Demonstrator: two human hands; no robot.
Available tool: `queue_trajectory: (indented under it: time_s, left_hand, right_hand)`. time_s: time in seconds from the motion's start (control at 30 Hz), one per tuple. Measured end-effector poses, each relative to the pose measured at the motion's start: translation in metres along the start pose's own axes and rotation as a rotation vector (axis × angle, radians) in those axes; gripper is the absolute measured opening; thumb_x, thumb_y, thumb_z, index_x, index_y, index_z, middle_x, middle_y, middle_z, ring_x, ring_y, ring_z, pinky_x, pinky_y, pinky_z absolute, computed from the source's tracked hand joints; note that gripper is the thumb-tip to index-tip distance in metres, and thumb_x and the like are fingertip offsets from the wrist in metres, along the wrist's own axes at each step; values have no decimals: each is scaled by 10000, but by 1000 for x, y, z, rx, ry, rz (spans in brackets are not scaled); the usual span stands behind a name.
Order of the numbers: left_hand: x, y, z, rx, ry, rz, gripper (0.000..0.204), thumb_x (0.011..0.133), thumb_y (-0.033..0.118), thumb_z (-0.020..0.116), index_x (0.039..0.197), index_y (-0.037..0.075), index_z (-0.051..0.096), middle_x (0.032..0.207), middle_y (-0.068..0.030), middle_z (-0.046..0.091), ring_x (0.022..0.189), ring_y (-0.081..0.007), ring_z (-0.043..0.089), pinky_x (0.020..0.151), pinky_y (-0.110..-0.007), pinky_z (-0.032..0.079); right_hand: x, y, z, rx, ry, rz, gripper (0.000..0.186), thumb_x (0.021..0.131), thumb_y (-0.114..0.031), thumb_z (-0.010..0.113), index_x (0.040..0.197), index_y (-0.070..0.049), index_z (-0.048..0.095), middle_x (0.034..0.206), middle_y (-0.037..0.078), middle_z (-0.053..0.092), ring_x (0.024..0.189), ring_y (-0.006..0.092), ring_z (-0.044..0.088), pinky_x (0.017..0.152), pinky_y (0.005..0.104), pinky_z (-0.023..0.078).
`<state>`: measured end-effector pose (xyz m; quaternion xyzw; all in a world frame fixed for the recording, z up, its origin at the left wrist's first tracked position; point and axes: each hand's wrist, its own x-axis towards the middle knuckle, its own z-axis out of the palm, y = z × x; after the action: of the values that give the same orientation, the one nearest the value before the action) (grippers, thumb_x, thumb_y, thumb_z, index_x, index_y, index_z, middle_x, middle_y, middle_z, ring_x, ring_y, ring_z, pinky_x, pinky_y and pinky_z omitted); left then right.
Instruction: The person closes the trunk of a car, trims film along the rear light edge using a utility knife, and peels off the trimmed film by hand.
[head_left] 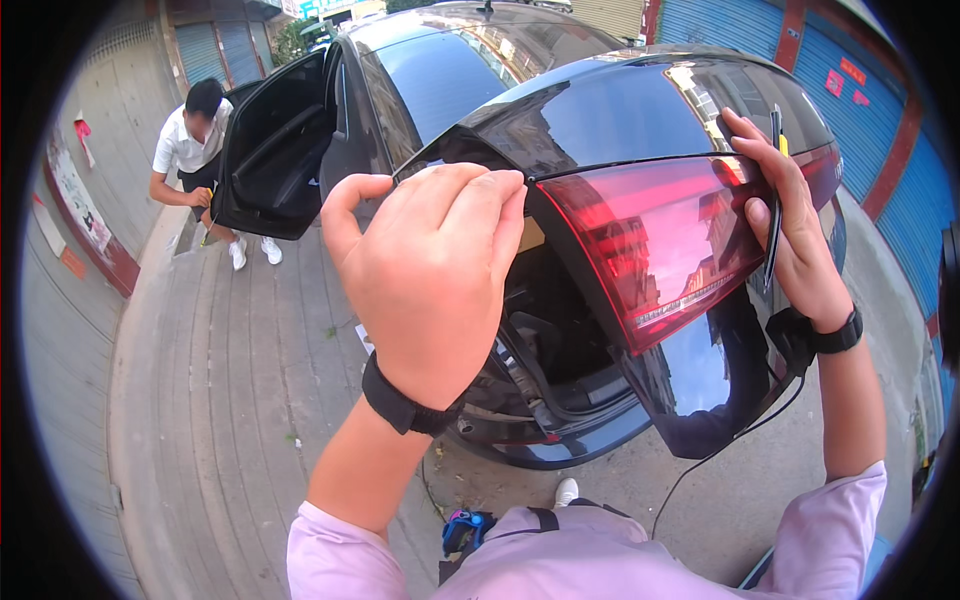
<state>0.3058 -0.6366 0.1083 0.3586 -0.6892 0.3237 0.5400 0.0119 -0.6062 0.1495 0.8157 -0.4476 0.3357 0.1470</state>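
Note:
A dark car's raised trunk lid (560, 115) fills the middle, with a red tail light (670, 235) facing me. My left hand (430, 240) is closed in a pinch at the lid's left edge, beside the corner of the light. Whatever lies between its fingertips is hidden. Along the right end of the tail light rests my right hand (800, 240), fingers stretched up over the lid. A slim black tool with a yellow part (774, 200), perhaps a utility knife, is held between its thumb and fingers. Both wrists wear black bands.
Below the lid, the trunk opening (570, 340) shows its dark interior above the bumper (560, 450). A black cable (690, 470) hangs from my right wrist. At left, a person (190, 140) bends beside the open car door (275, 150). Blue shutters (900, 150) line the right.

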Motion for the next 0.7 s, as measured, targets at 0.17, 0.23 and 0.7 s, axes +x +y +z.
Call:
queue_trajectory:
  time_s: [0.17, 0.23, 0.7]
  left_hand:
    - [0, 4, 8, 4, 6, -10, 107, 721, 108, 738, 803, 151, 685, 806, 44, 671, 748, -111, 604, 825, -311, 342]
    - [2, 6, 10, 11, -13, -5, 100, 722, 110, 736, 794, 150, 678, 800, 43, 669, 742, -115, 600, 816, -311, 341]
    - [-6, 35, 18, 48, -232, -22, 163, 676, 59, 704, 763, 139, 591, 782, 43, 627, 718, -129, 570, 780, -308, 321]
  right_hand:
    - [-2, 0, -2, -33, 0, -1, 394, 919, -147, 496, 1306, -95, 447, 1424, 108, 414, 1353, 287, 331, 1109, 397, 225]
    - [-4, 4, -2, -37, 0, -2, 386, 919, -156, 495, 1298, -95, 451, 1423, 108, 417, 1352, 290, 333, 1109, 402, 223]
    - [-38, 21, 21, -65, 69, -14, 314, 868, -188, 577, 1165, -125, 496, 1409, 152, 440, 1324, 354, 372, 1082, 479, 231]
